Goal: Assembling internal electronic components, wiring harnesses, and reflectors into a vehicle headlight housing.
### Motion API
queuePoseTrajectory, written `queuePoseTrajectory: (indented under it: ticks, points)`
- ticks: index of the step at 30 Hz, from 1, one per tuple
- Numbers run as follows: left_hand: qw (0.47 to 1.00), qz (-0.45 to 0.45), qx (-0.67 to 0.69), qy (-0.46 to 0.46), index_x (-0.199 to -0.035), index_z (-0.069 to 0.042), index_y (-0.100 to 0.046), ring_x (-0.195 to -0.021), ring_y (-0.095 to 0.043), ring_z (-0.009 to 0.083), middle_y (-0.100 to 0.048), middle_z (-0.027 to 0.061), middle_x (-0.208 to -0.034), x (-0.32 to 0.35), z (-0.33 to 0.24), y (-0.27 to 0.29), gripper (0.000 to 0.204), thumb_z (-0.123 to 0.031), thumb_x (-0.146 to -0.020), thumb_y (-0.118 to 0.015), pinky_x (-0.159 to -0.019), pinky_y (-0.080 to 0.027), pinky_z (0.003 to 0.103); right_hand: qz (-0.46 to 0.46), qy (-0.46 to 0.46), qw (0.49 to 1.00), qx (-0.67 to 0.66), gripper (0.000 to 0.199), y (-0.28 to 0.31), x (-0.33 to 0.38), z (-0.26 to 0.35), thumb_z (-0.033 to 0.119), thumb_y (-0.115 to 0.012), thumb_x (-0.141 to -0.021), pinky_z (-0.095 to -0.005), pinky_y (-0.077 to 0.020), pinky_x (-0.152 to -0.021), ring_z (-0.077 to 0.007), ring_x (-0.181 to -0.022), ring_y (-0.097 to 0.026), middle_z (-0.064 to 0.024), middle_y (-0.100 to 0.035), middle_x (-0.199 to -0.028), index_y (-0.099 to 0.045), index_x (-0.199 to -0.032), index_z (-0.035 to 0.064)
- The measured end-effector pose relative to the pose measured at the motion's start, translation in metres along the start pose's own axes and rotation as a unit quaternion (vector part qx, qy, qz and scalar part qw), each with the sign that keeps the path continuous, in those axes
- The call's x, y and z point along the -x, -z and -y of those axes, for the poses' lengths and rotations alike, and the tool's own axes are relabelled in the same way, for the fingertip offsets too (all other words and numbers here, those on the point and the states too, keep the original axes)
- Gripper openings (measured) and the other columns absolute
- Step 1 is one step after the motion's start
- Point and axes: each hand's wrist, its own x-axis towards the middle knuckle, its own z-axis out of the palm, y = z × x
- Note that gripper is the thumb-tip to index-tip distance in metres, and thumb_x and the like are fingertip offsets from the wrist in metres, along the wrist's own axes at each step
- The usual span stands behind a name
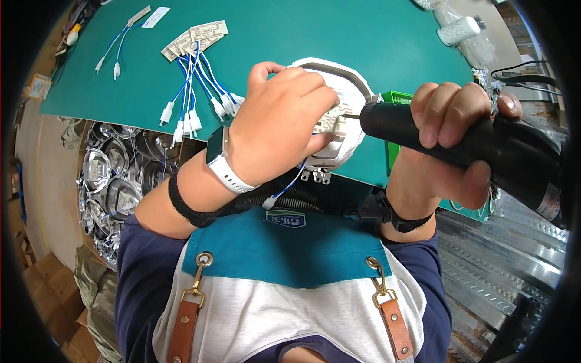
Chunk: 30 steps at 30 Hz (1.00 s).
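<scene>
My right hand [451,124] is wrapped round a black power screwdriver [472,145]. The thin bit of the tool points left and meets a pale circuit board [331,121] inside a round, silvery metal housing [363,100]. Over the left part of that housing lies my left hand [284,115], its fingers bent onto the board and the rim; the fingertips are partly hidden. A blue wire with a white connector [269,202] hangs from the housing's near side, beside small metal tabs [316,176].
Left of the housing, circuit boards [195,40] with blue and white leads lie fanned on the green table mat [272,30]. Another wired board [139,15] is farther left. A box of metal housings [112,169] stands below left. A white bottle [461,30] and a green tray [396,97] are at right.
</scene>
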Motion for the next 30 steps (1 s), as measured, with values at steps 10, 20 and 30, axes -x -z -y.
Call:
queuePoseTrajectory:
  ticks: [10,20,30]
  points:
    - [1.0,-0.007,0.004,-0.007,-0.09,-0.01,-0.059,-0.091,-0.055,0.0217,-0.057,0.0025,-0.087,0.0,0.001,0.0,0.032,-0.015,-0.062,-0.074,-0.086,-0.032,0.039,-0.013,-0.003,1.0,0.024,0.057,0.001,-0.001,0.001,0.04,-0.059,-0.074,-0.0274,-0.0349,-0.055,-0.0109,-0.056,-0.046,-0.0005,-0.047,-0.071,-0.043,-0.121,0.0118]
    - [1.0,0.002,-0.002,-0.008,-0.091,-0.011,-0.059,-0.09,-0.055,0.0218,-0.057,0.0023,-0.087,0.0,0.002,-0.001,0.034,-0.015,-0.061,-0.075,-0.086,-0.032,0.039,0.006,-0.025,1.0,-0.012,0.051,0.005,-0.002,-0.008,0.034,-0.059,-0.077,-0.0271,-0.034,-0.055,-0.0118,-0.057,-0.046,-0.0018,-0.047,-0.072,-0.043,-0.119,0.0122]
    - [1.0,-0.006,-0.006,-0.014,-0.09,-0.01,-0.058,-0.089,-0.055,0.0223,-0.056,0.0024,-0.085,0.0,-0.001,-0.001,0.034,-0.014,-0.061,-0.076,-0.085,-0.032,0.039,-0.153,-0.076,0.98,0.103,0.051,-0.022,-0.003,-0.007,0.034,-0.058,-0.079,-0.0287,-0.035,-0.057,-0.0137,-0.059,-0.044,-0.0045,-0.047,-0.073,-0.041,-0.12,0.0089]
